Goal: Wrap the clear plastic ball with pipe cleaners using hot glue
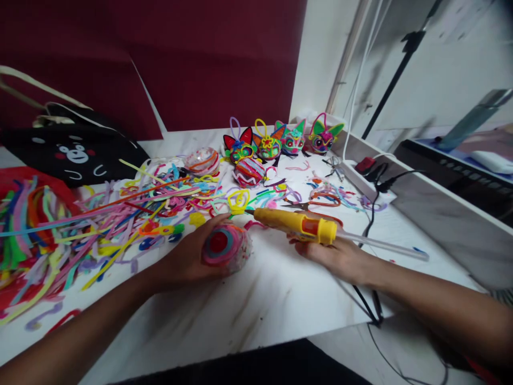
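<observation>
My left hand (192,256) is closed around a clear rounded shell (240,251) partly covered with coiled pipe cleaner, whose red centre is ringed in grey-blue and pink. In my right hand (326,256) is a yellow hot glue gun (286,220), its dark nozzle pointing left, just above the shell. A clear glue stick (385,245) sticks out of its back end. Past the nozzle lies a yellow pipe-cleaner shape (239,201). Scissors with orange handles (324,201) rest behind the glue gun. The fingers under the glue gun are partly hidden.
Loose pipe cleaners (120,230) cover the table's left side. At the back stand several finished animal-head ornaments (294,140), with a striped ball (248,172) before them. A black bag (72,152) is at the left. A power strip (363,179) and black cable (371,214) run along the right.
</observation>
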Available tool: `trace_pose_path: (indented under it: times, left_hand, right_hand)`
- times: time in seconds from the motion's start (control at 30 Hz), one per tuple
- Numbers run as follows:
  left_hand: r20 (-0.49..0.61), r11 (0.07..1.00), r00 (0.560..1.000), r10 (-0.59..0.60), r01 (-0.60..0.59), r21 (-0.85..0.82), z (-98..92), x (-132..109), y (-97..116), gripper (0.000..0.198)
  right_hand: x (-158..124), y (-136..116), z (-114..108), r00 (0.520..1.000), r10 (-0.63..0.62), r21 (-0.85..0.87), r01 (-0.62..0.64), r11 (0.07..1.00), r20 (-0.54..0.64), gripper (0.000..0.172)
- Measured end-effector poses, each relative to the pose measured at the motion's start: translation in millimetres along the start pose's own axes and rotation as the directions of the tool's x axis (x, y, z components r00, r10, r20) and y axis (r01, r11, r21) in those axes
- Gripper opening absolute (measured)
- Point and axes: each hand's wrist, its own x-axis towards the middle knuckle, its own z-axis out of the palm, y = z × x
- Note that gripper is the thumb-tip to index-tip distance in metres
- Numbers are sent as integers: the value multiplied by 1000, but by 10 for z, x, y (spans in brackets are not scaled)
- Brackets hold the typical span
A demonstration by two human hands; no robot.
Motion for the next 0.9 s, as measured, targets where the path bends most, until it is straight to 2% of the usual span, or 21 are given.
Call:
trace_pose_path:
  times: [0.07, 0.13, 0.27, 0.4, 0.47, 0.57, 0.7, 0.9]
  left_hand:
    - [61, 1000, 998, 5, -6, 28, -29, 31, 28, 95]
    - [79, 997, 997, 4, -10, 76, -28, 40, 72, 97]
    - [-13, 983, 1000, 5, -3, 184, 46, 46, 183, 97]
    - [-68, 979, 998, -9, 22, 201, 118, 100, 263, 79]
    - [-106, 985, 994, -32, 49, 164, 127, 138, 272, 73]
    - [-171, 996, 984, -57, 67, 55, 126, 188, 251, 78]
    - [-240, 992, 970, -38, 8, -126, 182, 228, 206, 88]
    - [-272, 967, 962, -7, -63, -249, 334, 246, 202, 91]
  right_hand:
    - [22, 77, 14, 1000, 9, 4, -9, 1000, -14, 12]
    - [48, 181, 50, 1000, -2, 15, 2, 1000, -27, 10]
    - [58, 400, 136, 998, -61, 77, 61, 995, -2, 4]
    - [18, 513, 178, 987, -159, 166, 153, 974, 24, 6]
    - [-1, 509, 175, 979, -202, 183, 198, 963, 8, 7]
    - [-16, 469, 149, 962, -272, 157, 268, 950, 2, 10]
    - [-26, 452, 127, 925, -380, 91, 379, 921, -13, 13]
    - [-59, 490, 173, 907, -422, 24, 422, 906, -3, 19]
